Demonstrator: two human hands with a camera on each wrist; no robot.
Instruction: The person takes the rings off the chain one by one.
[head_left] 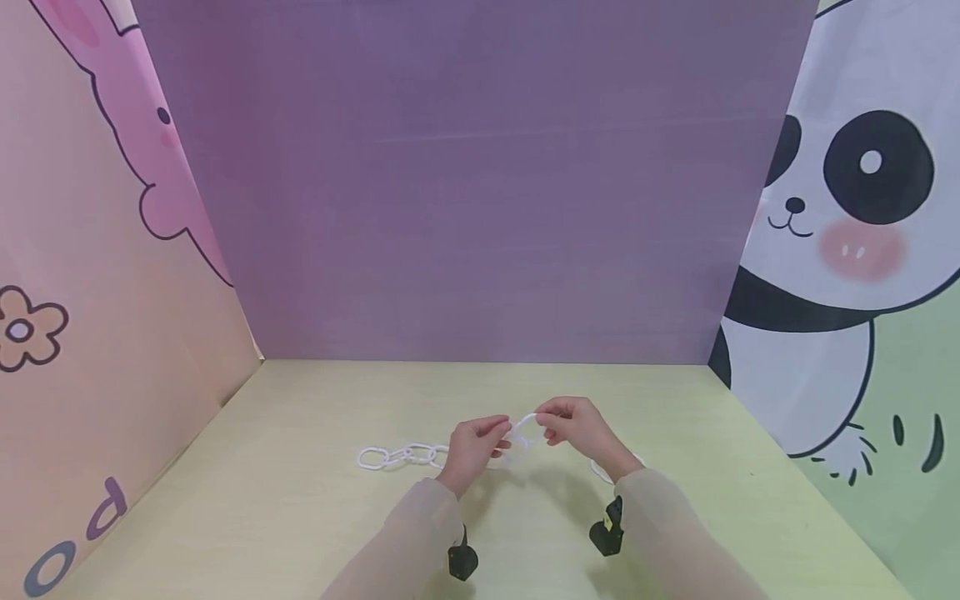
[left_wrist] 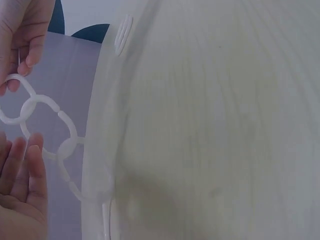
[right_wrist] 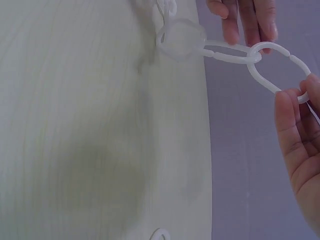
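Observation:
A chain of white plastic links (head_left: 405,456) runs over the table on the left and rises to both hands. My right hand (head_left: 577,425) pinches the raised end link (right_wrist: 280,70) between thumb and fingers, its back arched above the table. My left hand (head_left: 474,450) faces it, thumb and index fingertips together at the same raised part of the chain; the other fingers stand loosely apart. In the left wrist view, the left hand's fingers (left_wrist: 35,170) show just below the links, while thumb and index are out of sight. More links (left_wrist: 65,145) hang down to the table.
Another white link (head_left: 600,472) lies on the pale table (head_left: 337,533), partly covered by the right wrist. A purple panel (head_left: 480,183) stands behind, with printed walls on both sides, one showing a panda (head_left: 832,350). A dark pendant-like device hangs below each sleeve.

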